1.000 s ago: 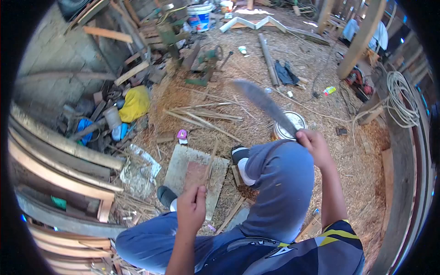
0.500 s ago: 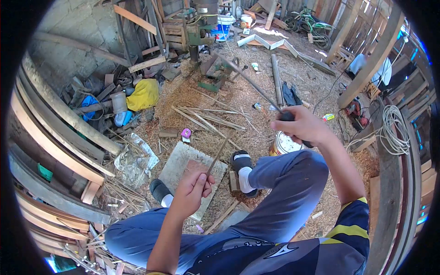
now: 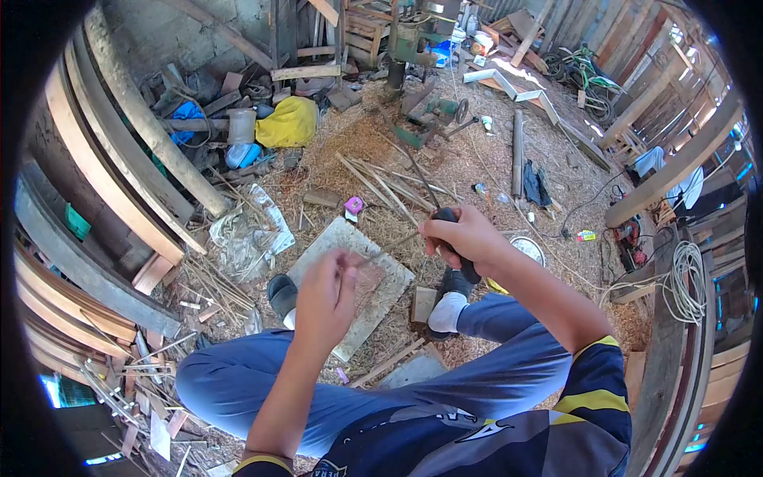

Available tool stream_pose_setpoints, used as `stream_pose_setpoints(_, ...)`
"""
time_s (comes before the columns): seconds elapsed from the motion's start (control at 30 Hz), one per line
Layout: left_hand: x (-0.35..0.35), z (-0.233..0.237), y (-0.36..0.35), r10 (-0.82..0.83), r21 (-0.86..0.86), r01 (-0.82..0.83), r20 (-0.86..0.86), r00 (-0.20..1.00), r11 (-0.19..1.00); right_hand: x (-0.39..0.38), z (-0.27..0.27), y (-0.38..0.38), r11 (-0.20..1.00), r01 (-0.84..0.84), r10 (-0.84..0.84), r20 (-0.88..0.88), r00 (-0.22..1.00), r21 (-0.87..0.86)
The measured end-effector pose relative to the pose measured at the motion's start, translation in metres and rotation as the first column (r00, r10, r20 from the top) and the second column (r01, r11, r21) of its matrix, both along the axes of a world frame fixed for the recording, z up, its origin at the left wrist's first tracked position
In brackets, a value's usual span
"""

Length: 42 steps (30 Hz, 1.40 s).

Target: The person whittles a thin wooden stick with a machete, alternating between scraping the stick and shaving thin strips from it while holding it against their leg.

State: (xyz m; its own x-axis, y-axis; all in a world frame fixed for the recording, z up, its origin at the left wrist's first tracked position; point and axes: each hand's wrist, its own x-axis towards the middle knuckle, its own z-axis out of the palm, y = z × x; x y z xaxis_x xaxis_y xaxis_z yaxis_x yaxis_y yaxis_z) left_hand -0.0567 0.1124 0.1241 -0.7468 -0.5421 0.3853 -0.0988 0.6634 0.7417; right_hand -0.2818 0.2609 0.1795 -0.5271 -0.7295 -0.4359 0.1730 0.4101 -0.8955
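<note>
My right hand (image 3: 467, 238) is closed around the black handle of a long, thin-bladed knife (image 3: 424, 181), its dark blade pointing up and away from me. My left hand (image 3: 326, 296), slightly blurred, pinches a thin wooden stick (image 3: 389, 250). The stick's far end reaches my right hand, close to the base of the blade; whether it touches the edge cannot be made out. Both hands are above a pale, worn board (image 3: 350, 238) lying on the ground between my feet.
Several thin wood strips (image 3: 381, 184) lie on the shavings beyond the board. A pink tape measure (image 3: 354, 207) is near its far edge. A white-lidded bucket (image 3: 528, 250) stands past my right forearm. Curved timbers (image 3: 119, 171) lean at left; coiled cable (image 3: 685, 282) hangs at right.
My right hand has come down and left, bringing the knife close to the stick. My left hand has risen slightly, and the stick now tilts toward the right. The view has shifted.
</note>
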Motion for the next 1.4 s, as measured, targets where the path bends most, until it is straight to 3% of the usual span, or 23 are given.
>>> stream_pose_setpoints(0.03,-0.001,-0.002,-0.002,0.131,-0.259,-0.173,-0.171,0.976,0.95,0.003,-0.007,-0.005,0.999,0.037,-0.036,0.009,0.999,-0.014)
stream_pose_setpoints(0.07,0.004,-0.001,-0.003,0.161,-0.185,-0.194,-0.178,0.971,0.963,0.005,-0.014,-0.011,0.997,0.056,-0.055,0.039,0.998,-0.049)
stream_pose_setpoints(0.17,0.018,-0.013,0.0,0.207,-0.199,-0.264,-0.267,0.941,0.944,0.009,-0.037,-0.023,0.985,0.127,-0.114,0.114,0.987,-0.118)
stream_pose_setpoints(0.23,0.016,-0.033,0.0,0.217,0.273,-0.18,-0.112,0.97,0.945,0.015,-0.048,-0.031,0.977,0.173,-0.154,0.15,0.977,-0.124)
stream_pose_setpoints(0.27,0.015,-0.046,-0.001,0.198,0.496,-0.154,-0.036,0.98,0.854,0.019,-0.054,-0.034,0.972,0.195,-0.174,0.154,0.973,-0.132)
stream_pose_setpoints(0.33,0.014,-0.076,-0.012,0.207,0.842,-0.079,-0.039,0.978,0.534,0.026,-0.065,-0.039,0.961,0.234,-0.21,0.161,0.964,-0.149)
stream_pose_setpoints(0.37,0.013,-0.091,-0.017,0.213,0.946,-0.03,-0.042,0.976,0.323,0.028,-0.071,-0.04,0.96,0.235,-0.206,0.185,0.961,-0.153)
stream_pose_setpoints(0.4,0.012,-0.104,-0.021,0.228,0.907,-0.025,-0.079,0.971,0.421,0.031,-0.079,-0.041,0.959,0.238,-0.203,0.21,0.956,-0.155)
stream_pose_setpoints(0.5,0.009,-0.099,-0.036,0.472,0.957,0.144,-0.251,0.845,0.252,0.04,-0.104,-0.04,0.964,0.218,-0.175,0.254,0.951,-0.152)
stream_pose_setpoints(0.6,0.02,-0.1,-0.057,0.539,0.938,0.213,-0.332,0.774,0.272,0.051,-0.127,-0.044,0.97,0.202,-0.158,0.282,0.946,-0.135)
stream_pose_setpoints(0.7,0.028,-0.113,-0.068,0.502,0.92,0.198,-0.355,0.789,0.339,0.055,-0.156,-0.049,0.988,0.129,-0.103,0.245,0.964,-0.09)
stream_pose_setpoints(0.73,0.028,-0.116,-0.071,0.517,0.928,0.158,-0.323,0.793,0.337,0.055,-0.169,-0.05,0.993,0.094,-0.077,0.222,0.972,-0.07)
stream_pose_setpoints(0.83,0.021,-0.13,-0.077,0.528,0.869,-0.012,-0.289,0.799,0.495,0.052,-0.208,-0.049,0.999,0.037,-0.037,0.016,0.999,0.012)
stream_pose_setpoints(0.87,0.019,-0.141,-0.08,0.516,0.82,-0.046,-0.314,0.797,0.57,0.049,-0.226,-0.047,0.996,0.018,-0.013,-0.059,0.998,0.088)
stream_pose_setpoints(1.0,-0.001,-0.191,-0.07,0.51,0.73,-0.142,-0.311,0.802,0.668,0.053,-0.271,-0.031,0.972,-0.01,0.064,-0.221,0.973,0.236)
stream_pose_setpoints(1.1,0.003,-0.229,-0.059,0.388,0.562,-0.291,-0.059,0.92,0.775,0.055,-0.284,-0.022,0.946,-0.078,0.17,-0.275,0.946,0.315)
stream_pose_setpoints(1.2,0.003,-0.277,-0.059,0.345,0.404,-0.285,-0.082,0.935,0.869,0.055,-0.295,-0.019,0.917,-0.131,0.259,-0.311,0.914,0.377)
stream_pose_setpoints(1.23,0.004,-0.28,-0.059,0.329,0.363,-0.276,-0.093,0.94,0.89,0.058,-0.283,-0.02,0.898,-0.141,0.279,-0.293,0.915,0.417)
stream_pose_setpoints(1.33,0.012,-0.283,-0.059,0.258,0.414,-0.287,0.126,0.958,0.864,0.056,-0.298,-0.015,0.857,-0.206,0.39,-0.334,0.858,0.473)
stream_pose_setpoints(1.4,0.01,-0.287,-0.055,0.3,0.504,-0.265,0.012,0.954,0.822,0.055,-0.309,-0.009,0.838,-0.255,0.455,-0.361,0.814,0.483)
